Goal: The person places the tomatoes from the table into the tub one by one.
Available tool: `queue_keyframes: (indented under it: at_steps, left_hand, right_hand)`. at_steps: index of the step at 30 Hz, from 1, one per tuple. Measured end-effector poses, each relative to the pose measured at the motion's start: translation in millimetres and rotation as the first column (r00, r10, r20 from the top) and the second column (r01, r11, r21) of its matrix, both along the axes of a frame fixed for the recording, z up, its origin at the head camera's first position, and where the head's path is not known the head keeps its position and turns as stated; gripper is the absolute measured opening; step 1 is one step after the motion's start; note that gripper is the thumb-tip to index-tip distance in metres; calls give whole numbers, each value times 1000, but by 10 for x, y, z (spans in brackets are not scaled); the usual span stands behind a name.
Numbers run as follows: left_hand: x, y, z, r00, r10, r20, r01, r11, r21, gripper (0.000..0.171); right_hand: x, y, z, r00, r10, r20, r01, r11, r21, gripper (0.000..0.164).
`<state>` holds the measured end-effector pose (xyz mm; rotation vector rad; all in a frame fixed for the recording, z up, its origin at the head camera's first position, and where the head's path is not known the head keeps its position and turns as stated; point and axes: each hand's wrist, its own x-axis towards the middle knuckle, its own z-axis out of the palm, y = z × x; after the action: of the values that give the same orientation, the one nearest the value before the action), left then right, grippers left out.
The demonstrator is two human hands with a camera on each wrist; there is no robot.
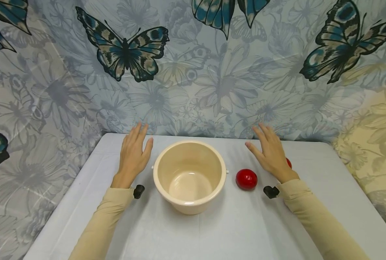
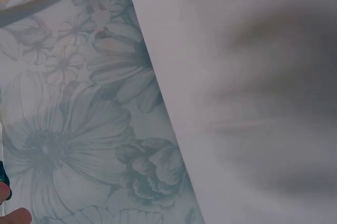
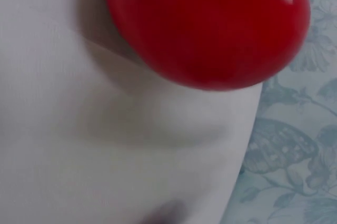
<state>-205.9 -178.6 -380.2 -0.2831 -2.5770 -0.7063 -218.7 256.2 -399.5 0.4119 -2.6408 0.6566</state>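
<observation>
My left hand [image 1: 133, 155] hovers over the table to the left of a cream bucket [image 1: 189, 159], its fingers extended and pointing away. My right hand [image 1: 270, 153] is on the bucket's other side, fingers straight and the thumb apart. Neither hand holds anything. Between the bucket and my right hand lies a glossy red tomato [image 1: 246, 179]. Another red thing [image 1: 288, 163] peeks out behind my right wrist, mostly hidden. A smooth red tomato [image 3: 210, 23] fills the top of the right wrist view. Two fingertips [image 2: 17, 216] show at the lower left of the left wrist view.
A white cloth covers the table [image 1: 193, 238]. Right behind its far edge hangs a butterfly and flower patterned curtain [image 1: 160, 101], which also runs down both sides. Small knobs [image 1: 227, 172] stick out from the bucket's sides. A black wrist camera [image 1: 271, 191] sits under the right sleeve.
</observation>
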Motion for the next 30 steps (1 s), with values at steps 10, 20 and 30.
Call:
queue_keyframes:
  at_steps: [10, 20, 30]
  left_hand:
    - [118, 42, 23, 999, -27, 18, 26, 998, 52, 53]
    - [238, 98, 46, 996, -66, 55, 59, 992, 114, 53]
    - [371, 161, 34, 990, -107, 93, 87, 977, 192, 53]
  right_hand:
    - [69, -21, -55, 999, 36, 24, -35, 999, -38, 66]
    - [141, -43, -95, 995, 54, 85, -47, 996, -79, 71]
    - [234, -126, -141, 967, 148, 209, -111, 978, -178, 75]
